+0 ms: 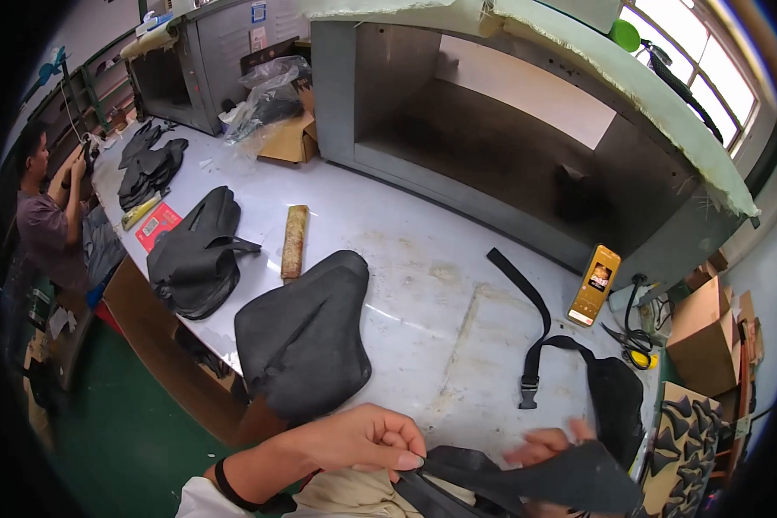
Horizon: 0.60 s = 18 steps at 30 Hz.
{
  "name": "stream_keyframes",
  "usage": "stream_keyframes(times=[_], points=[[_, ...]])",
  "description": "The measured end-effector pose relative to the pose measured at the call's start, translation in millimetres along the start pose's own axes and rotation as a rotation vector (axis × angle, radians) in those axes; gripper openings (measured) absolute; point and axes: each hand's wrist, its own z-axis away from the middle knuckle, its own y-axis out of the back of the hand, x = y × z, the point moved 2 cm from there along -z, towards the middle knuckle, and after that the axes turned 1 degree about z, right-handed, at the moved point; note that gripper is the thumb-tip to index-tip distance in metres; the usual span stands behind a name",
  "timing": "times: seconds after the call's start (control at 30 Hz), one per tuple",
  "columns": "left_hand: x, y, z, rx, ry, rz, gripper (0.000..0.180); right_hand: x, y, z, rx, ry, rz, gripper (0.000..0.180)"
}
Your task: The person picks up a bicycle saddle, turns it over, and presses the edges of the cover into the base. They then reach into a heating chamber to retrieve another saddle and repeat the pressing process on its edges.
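On the desk (406, 328), black pieces (306, 345) left of the phone (594, 285) seem pending while the left hand (367, 439) pinches a seemingly half-done strip (570, 479), right hand's (535, 446) hold unclear.

A mfg. workshop: piled black pcs. (306, 337) lie lt. of ctr. on a long white worktable (414, 311), w/ a big grey metal cabinet (332, 95) up top, cardboard box (702, 337) at far rt., green floor (134, 380) lower lt. and a co-worker (45, 226) upper lt.
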Motion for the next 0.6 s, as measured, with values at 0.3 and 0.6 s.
stream_keyframes(times=[0.3, 0.6], points=[[-45.7, -15.3, -23.1, -0.179, 0.02, 0.361, 0.017, -6.5, 12.5, 4.3, -0.88, 0.557, 0.808, 0.033], [-38.7, -44.8, -14.6, -0.184, 0.085, 0.424, 0.014, 36.5, -34.5, 3.9, -0.131, 0.89, 0.444, 0.038]])
